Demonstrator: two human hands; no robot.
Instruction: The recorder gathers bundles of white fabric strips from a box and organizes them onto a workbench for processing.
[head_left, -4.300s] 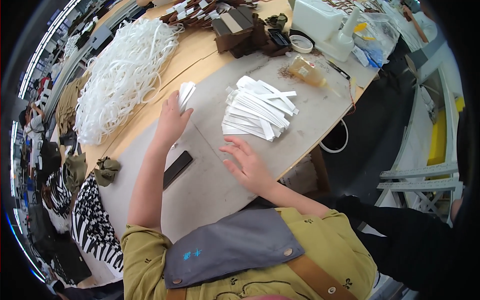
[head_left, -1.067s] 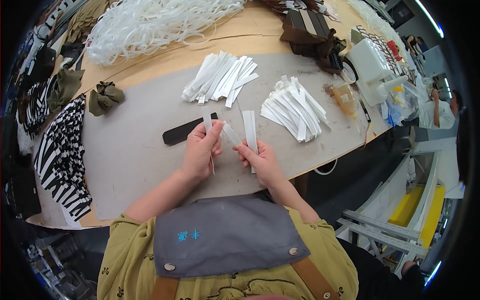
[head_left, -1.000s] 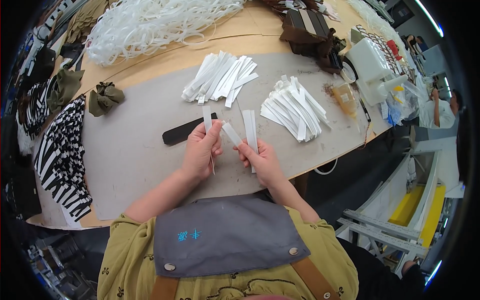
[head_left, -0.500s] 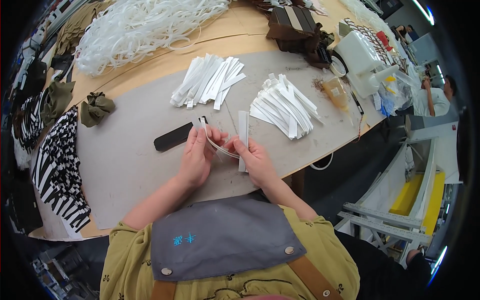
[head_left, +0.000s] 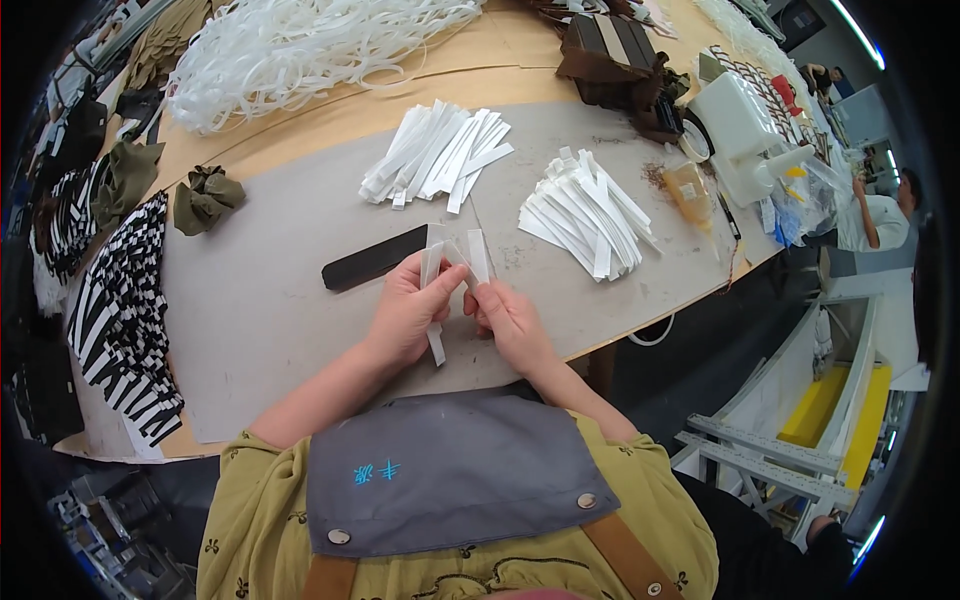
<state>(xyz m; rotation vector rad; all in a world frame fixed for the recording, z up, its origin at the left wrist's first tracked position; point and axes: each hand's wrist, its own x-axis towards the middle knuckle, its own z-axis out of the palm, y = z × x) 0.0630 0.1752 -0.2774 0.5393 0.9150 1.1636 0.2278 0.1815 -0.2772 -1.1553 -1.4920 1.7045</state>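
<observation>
I have my left hand [head_left: 405, 315] and right hand [head_left: 510, 320] both pinched on a white strip [head_left: 436, 270] over the near table [head_left: 270, 330], and I judge it best folded with ends level, clear of the black bar [head_left: 372, 258].

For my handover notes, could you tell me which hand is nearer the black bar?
Left. The left hand sits just below the black bar; the right hand is farther off.
</observation>
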